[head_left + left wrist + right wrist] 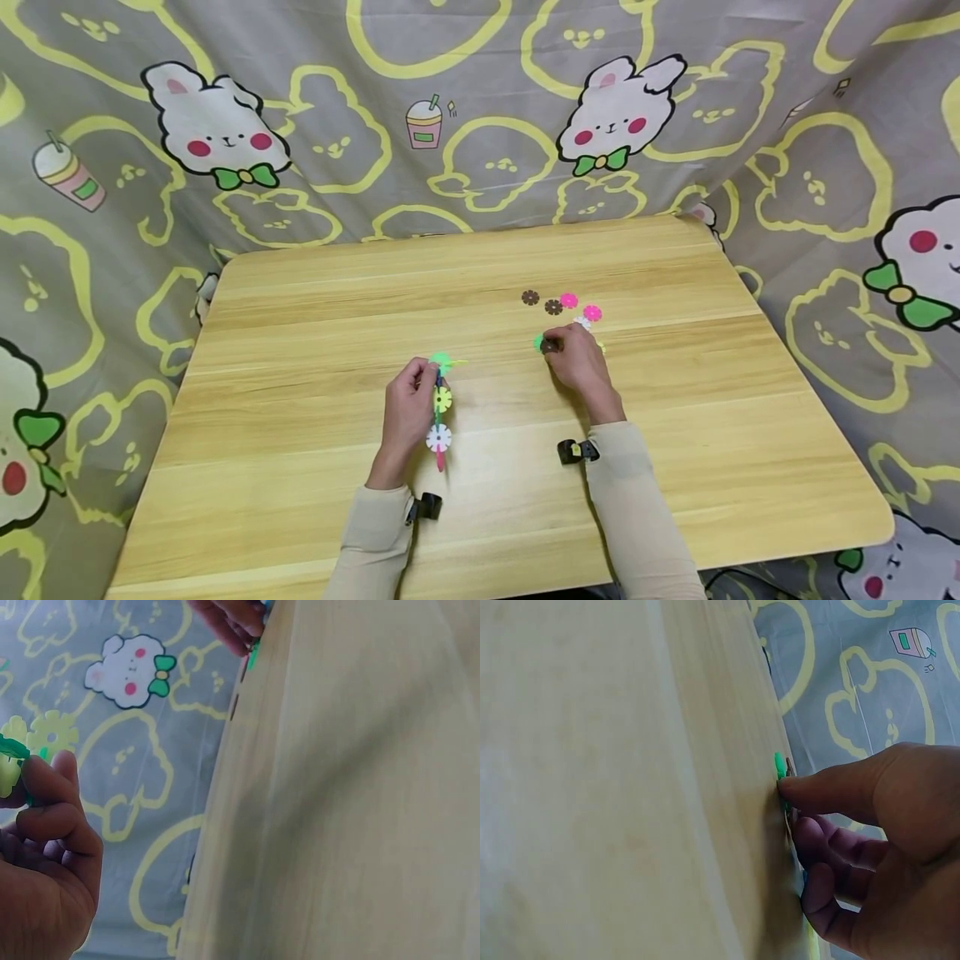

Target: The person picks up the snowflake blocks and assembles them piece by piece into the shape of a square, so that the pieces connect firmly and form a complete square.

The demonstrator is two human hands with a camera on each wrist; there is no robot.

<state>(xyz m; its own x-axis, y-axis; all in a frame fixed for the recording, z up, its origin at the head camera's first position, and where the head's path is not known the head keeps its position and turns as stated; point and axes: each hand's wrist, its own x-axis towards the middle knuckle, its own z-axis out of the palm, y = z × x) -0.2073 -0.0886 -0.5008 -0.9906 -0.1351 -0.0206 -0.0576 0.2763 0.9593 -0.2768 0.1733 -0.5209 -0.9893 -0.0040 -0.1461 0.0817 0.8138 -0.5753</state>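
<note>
My left hand (408, 404) pinches a chain of slotted plastic snowflake discs near its upper end. In the chain are a green disc (441, 362), a yellow disc (443, 400), a white disc (438, 438) and, at the lower end, a pink disc (440, 460) seen edge-on. The left wrist view shows yellow discs (52, 736) beyond the curled fingers. My right hand (579, 362) is low over the table among loose discs, a dark brown disc (551, 345) between thumb and fingertips. Beside the thumb lies a green disc (779, 763); the hand partly hides other pieces.
Beyond the right hand, loose brown discs (530, 297), pink discs (569, 300) and a white disc (582, 322) lie on the wooden table (300, 500). A patterned grey curtain (495, 92) hangs along the table's back and sides.
</note>
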